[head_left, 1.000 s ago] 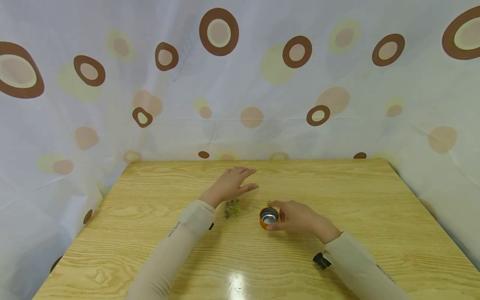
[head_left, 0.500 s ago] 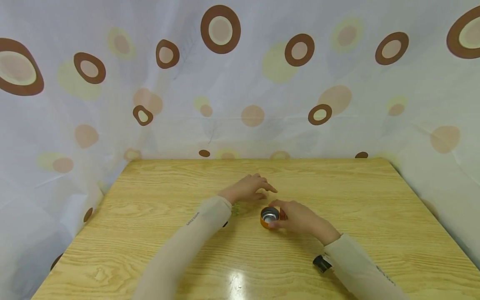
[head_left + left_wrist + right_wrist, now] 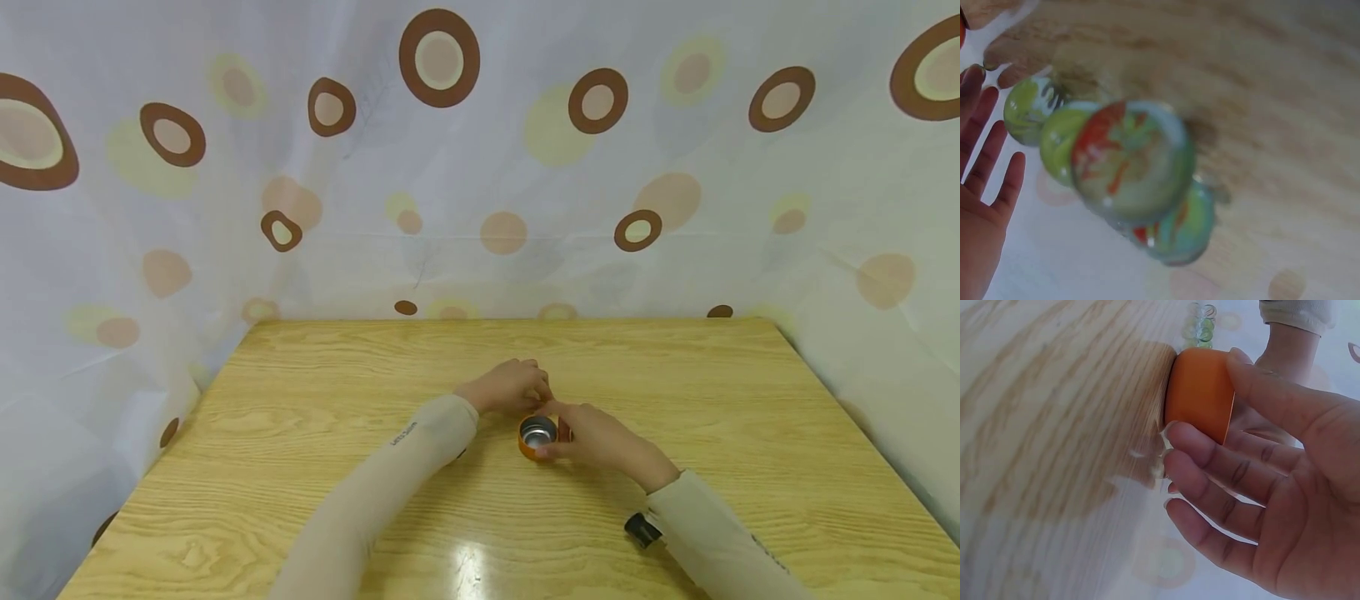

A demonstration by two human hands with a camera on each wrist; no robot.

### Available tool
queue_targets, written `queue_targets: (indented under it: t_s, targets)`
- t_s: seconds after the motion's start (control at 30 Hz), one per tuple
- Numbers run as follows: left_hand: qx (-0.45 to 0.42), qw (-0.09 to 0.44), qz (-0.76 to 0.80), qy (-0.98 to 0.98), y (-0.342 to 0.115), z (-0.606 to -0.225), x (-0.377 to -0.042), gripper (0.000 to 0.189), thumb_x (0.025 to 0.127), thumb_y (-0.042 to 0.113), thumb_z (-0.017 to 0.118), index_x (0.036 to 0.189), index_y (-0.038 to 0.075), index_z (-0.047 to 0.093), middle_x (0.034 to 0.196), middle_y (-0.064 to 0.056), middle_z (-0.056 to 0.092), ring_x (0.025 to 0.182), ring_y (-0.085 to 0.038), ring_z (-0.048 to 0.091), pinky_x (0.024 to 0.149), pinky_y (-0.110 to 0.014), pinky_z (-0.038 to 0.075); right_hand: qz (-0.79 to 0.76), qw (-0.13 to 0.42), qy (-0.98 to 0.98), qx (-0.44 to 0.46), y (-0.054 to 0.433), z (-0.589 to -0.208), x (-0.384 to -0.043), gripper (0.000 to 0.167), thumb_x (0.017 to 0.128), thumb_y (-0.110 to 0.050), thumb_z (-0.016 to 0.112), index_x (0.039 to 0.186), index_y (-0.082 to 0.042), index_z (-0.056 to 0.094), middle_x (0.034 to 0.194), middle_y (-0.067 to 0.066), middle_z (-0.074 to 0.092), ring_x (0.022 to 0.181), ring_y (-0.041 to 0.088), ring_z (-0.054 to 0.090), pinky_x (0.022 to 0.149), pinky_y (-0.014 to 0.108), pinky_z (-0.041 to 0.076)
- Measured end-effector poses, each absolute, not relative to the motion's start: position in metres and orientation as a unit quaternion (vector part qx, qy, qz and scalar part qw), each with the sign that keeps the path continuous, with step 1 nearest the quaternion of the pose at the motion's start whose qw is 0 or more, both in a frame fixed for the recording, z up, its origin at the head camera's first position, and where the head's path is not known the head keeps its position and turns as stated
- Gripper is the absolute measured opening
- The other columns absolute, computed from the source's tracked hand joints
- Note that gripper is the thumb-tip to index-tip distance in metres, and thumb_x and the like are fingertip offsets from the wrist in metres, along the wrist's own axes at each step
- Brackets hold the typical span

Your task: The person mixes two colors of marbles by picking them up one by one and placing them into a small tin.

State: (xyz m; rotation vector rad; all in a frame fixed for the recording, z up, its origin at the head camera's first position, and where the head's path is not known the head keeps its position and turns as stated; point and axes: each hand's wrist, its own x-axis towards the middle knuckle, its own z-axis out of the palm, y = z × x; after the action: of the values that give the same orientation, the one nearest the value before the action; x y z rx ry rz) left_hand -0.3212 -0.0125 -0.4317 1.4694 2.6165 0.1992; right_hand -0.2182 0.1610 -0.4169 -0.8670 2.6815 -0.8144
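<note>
My right hand [image 3: 600,440] holds a small orange cup [image 3: 527,450] with a silvery inside, thumb on the near side and index finger on the far side. The cup stands upright on the table. In the right wrist view its orange wall [image 3: 1199,390] shows between thumb and fingers. My left hand [image 3: 512,386] reaches just behind the cup, fingers lowered beside the right index finger. In the left wrist view the left fingers look loosely extended. Several glass marbles [image 3: 1132,162] with coloured swirls lie near that wrist; the left sleeve hides them in the head view.
The wooden table [image 3: 675,375] has a light glare near its front. A patterned white curtain [image 3: 502,167] surrounds its back and sides. A black wrist device [image 3: 642,530] sits at the right sleeve.
My left hand has moved right and slightly nearer, from behind the marbles to behind the cup, its fingers lowering. The sleeve now covers the marbles. My right hand keeps holding the cup in place.
</note>
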Motion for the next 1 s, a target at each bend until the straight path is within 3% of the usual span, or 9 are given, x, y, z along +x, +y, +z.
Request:
queue_targets:
  t_s: [0.47,0.73,1.0]
  targets:
    - [0.48,0.043,0.047,0.875,-0.011,-0.426,-0.31,0.013,0.093,0.02,0.065,0.099,0.023,0.076,0.09,0.009,0.065,0.085,-0.01,0.049,0.075,-0.025,0.038,-0.308,0.118,0.9,-0.285,0.163,-0.416,-0.217,0.046,0.088,-0.029,0.071,0.123,-0.002,0.056,0.066,-0.004,0.053,0.054,0.007,0.047,0.052,0.023,0.04]
    - [0.476,0.034,0.065,0.876,-0.017,-0.431,-0.314,0.014,0.093,0.024,0.066,0.104,0.024,0.075,0.098,0.011,0.068,0.087,-0.008,0.051,0.078,-0.026,0.041,-0.347,0.136,0.883,-0.284,0.163,-0.418,-0.22,0.045,0.088,-0.025,0.072,0.123,-0.001,0.056,0.062,-0.002,0.054,0.051,0.008,0.047,0.049,0.022,0.039]
    - [0.457,0.045,0.079,0.885,-0.022,-0.427,-0.312,0.021,0.093,0.027,0.064,0.111,0.018,0.072,0.104,0.007,0.069,0.09,-0.01,0.053,0.083,-0.028,0.043,-0.387,0.169,0.868,-0.262,0.163,-0.416,-0.219,0.055,0.089,-0.022,0.071,0.131,0.006,0.048,0.067,0.007,0.065,0.055,0.024,0.062,0.052,0.032,0.051]
